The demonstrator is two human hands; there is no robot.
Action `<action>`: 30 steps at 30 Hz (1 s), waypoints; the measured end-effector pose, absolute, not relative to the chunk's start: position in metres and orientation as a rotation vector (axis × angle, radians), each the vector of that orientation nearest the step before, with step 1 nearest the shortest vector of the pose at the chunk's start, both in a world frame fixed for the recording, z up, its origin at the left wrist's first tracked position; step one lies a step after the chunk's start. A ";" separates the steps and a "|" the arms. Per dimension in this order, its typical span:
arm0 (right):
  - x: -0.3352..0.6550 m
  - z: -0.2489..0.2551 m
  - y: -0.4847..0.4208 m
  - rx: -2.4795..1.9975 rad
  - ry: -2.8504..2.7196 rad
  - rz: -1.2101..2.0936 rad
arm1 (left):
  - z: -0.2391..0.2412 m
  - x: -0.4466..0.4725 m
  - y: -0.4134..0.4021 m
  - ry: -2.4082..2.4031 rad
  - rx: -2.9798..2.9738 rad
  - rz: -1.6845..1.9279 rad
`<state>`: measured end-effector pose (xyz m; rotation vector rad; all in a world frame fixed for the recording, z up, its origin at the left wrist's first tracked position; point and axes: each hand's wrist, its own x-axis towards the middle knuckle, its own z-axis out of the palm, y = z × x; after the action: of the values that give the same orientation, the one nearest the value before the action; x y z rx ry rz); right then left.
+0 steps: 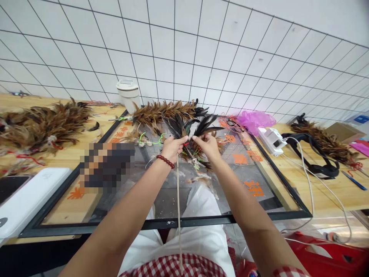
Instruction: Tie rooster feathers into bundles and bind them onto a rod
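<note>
My left hand (pixel 172 148) is closed around the base of a bundle of dark and brown feathers (pixel 187 127), with a red bead bracelet (pixel 165 161) on its wrist. A thin stick (pixel 178 207) runs down from that hand toward my lap. My right hand (pixel 208 145) pinches the same bundle from the right, fingers pressed together near red thread at its base. Both hands hover over a glass table top (pixel 259 181) with orange lettering.
A row of brown feathers (pixel 164 111) lies behind the hands, and a feather pile (pixel 43 125) sits at the left. A white cup (pixel 128 94) stands by the tiled wall. A pink bag (pixel 255 120), white device (pixel 272 140), black tool (pixel 317 157) and white case (pixel 29 200) lie around.
</note>
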<state>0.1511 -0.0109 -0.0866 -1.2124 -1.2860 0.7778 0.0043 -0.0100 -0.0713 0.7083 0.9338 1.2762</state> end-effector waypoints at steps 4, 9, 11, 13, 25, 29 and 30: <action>0.142 -0.086 -0.020 -1.239 -1.544 0.947 | -0.070 0.005 -0.010 0.960 0.687 1.349; 0.140 -0.086 -0.018 -1.169 -1.347 1.154 | -0.066 0.005 -0.011 0.839 0.705 1.353; 0.141 -0.084 -0.017 -1.110 -1.188 1.246 | -0.065 0.004 -0.012 0.822 0.700 1.337; 0.143 -0.081 -0.017 -1.019 -1.072 1.314 | -0.065 0.004 -0.013 0.830 0.705 1.291; 0.142 -0.082 -0.016 -1.002 -1.113 0.920 | -0.075 0.013 -0.018 0.970 0.806 1.184; 0.140 -0.079 -0.017 -1.014 -1.163 0.903 | -0.072 0.016 -0.022 1.023 0.845 1.188; 0.141 -0.079 -0.017 -1.019 -1.159 0.918 | -0.071 0.016 -0.023 1.026 0.856 1.182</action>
<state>0.1407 -0.0166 -0.0791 -1.0188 -1.1586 0.9184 0.0164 -0.0230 -0.0705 0.8564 1.0265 1.1818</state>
